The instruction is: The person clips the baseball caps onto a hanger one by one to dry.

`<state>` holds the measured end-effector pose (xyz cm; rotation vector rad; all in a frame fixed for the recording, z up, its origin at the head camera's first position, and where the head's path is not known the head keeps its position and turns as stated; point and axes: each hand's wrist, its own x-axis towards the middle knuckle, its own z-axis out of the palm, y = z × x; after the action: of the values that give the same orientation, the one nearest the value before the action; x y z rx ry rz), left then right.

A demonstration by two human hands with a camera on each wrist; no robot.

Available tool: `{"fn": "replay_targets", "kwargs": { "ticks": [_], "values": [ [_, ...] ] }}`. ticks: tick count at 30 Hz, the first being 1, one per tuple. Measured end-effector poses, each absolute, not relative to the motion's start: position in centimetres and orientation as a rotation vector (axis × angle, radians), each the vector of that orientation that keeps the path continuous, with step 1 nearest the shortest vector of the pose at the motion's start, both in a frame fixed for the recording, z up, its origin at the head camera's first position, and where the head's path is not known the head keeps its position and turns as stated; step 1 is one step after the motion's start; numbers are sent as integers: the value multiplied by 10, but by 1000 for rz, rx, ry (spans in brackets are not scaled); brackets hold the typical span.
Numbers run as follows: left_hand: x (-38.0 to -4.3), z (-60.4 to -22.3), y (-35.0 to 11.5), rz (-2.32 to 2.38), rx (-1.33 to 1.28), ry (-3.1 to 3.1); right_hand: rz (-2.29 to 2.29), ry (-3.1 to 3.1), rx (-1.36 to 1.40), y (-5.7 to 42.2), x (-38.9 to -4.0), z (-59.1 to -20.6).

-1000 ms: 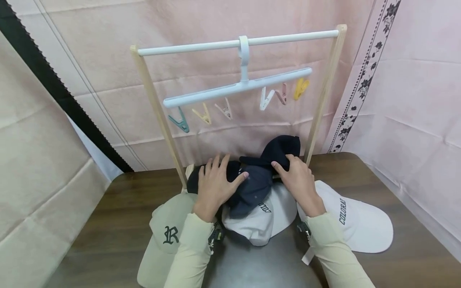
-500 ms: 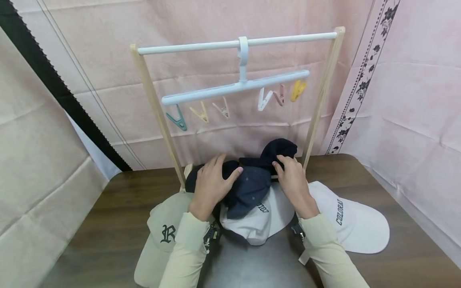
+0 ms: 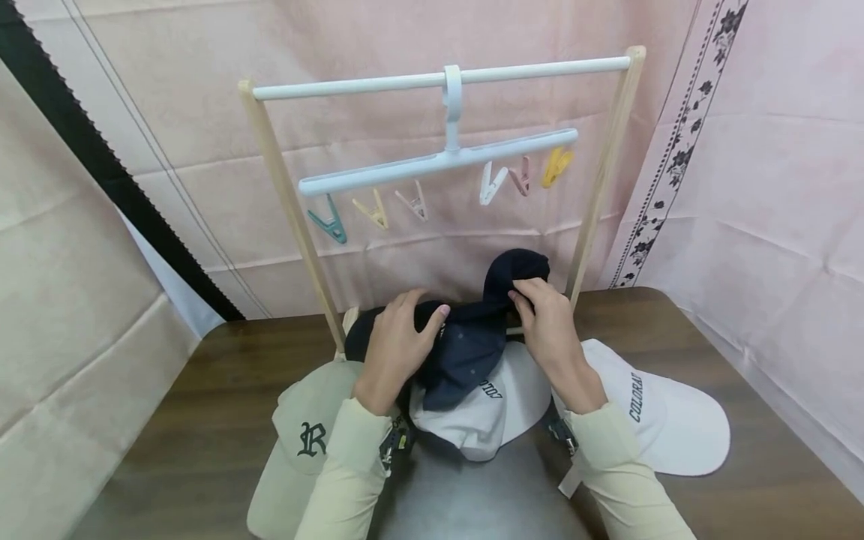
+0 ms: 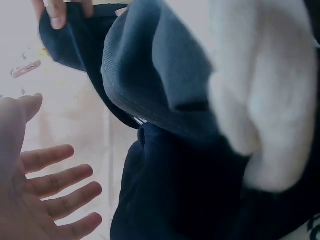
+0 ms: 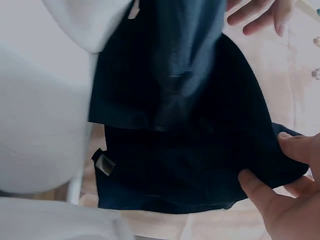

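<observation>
A dark navy cap (image 3: 516,268) lies bunched at the foot of the rack, over a slate-blue cap (image 3: 469,352). My right hand (image 3: 525,291) pinches the navy cap's raised right end between thumb and fingers; in the right wrist view that hand (image 5: 266,159) grips the dark fabric's (image 5: 200,150) edge. My left hand (image 3: 418,311) rests flat on the navy cap's left part. In the left wrist view its fingers (image 4: 60,187) are spread and straight beside the dark cloth (image 4: 170,165).
A white cap (image 3: 486,416) lies under the dark ones, another white cap (image 3: 664,424) at the right, a beige cap (image 3: 300,439) at the left. Behind stands a wooden rack (image 3: 273,187) with a white hanger (image 3: 439,159) carrying several coloured clips (image 3: 329,223).
My right hand has drawn the navy cap's end slightly up and to the left. The left hand has stayed on the cap, its fingers shifting a little.
</observation>
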<state>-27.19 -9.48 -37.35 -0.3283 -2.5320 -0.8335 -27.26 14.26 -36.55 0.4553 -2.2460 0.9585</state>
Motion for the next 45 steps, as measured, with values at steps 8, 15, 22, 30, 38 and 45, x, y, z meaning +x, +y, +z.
{"fn": "replay_targets", "kwargs": {
  "ticks": [8, 15, 22, 30, 38, 45],
  "values": [
    [-269, -373, -91, -1059, -412, -2495, 984, -2104, 514, 143, -261, -352],
    [-270, -366, -91, -1262, -500, -2469, 979, -1993, 545, 144, -249, -338],
    [-272, -363, -92, -1548, -562, -2478, 1078, -1930, 592, 146, -239, -326],
    [-275, -369, -96, -1841, -454, -2520, 1180, -1893, 677, 149, -235, -321],
    [-282, -379, -103, -2307, -272, -2383, 1297, -1942, 800, 159, -231, -319],
    [-285, -387, -106, -2562, -189, -2211, 1403, -2091, 963, 170, -234, -323]
  ]
}}
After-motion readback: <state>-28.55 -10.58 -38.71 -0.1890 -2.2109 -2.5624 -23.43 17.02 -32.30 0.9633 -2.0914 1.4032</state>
